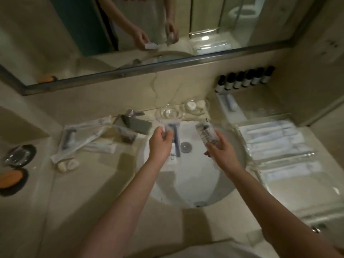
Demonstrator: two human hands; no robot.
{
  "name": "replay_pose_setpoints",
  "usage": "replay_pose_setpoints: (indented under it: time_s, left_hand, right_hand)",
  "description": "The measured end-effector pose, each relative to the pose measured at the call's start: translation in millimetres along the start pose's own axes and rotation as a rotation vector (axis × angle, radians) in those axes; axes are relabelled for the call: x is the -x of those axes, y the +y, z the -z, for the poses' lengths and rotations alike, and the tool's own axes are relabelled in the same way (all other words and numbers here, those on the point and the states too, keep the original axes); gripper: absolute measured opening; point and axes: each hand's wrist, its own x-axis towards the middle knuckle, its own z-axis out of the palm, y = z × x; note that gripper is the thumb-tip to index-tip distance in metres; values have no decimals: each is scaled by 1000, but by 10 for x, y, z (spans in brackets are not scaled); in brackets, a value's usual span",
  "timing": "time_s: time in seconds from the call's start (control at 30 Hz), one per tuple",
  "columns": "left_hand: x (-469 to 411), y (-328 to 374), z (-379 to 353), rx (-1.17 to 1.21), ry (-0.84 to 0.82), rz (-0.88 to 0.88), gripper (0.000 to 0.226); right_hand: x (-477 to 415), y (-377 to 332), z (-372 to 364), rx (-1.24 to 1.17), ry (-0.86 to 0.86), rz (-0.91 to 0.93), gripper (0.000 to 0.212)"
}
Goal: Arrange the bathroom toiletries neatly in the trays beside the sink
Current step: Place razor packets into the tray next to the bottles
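Over the white sink [195,183], my left hand [161,144] pinches the top of a clear packet holding a blue-handled razor [176,138]. My right hand [222,151] grips a small clear packet with dark print [206,134], tilted up to the left. To the right of the sink lies a clear tray [242,127] with several white wrapped toiletries [273,138]. A smaller tray [223,108] behind it holds one packet. Left of the tap, more loose packets [80,136] lie on the counter.
A steel tap [133,123] stands behind the sink. Two glass dishes [197,107] and a row of dark small bottles [245,80] line the back wall. Two black dishes [20,155] sit at the far left, one with orange soap [10,178]. Small wrapped soaps [68,164] lie nearby.
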Motion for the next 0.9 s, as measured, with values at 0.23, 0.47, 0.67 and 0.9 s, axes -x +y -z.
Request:
replay_pose_setpoints:
  time_s: [0.23, 0.47, 0.67, 0.9]
  left_hand:
    - [148, 371, -1234, -62, -261, -21, 23]
    - [329, 646, -2120, -80, -419, 27, 10]
    - [69, 824, -2344, -91, -366, 56, 18]
    - [-412, 1010, -2269, -112, -243, 1, 8]
  right_hand:
    - [48, 499, 1178, -5, 243, -68, 37]
    - [70, 844, 1991, 135, 276, -160, 50]
    - [-610, 669, 2075, 369, 200, -72, 53]
    - [-1616, 329, 1836, 781, 212, 40, 51]
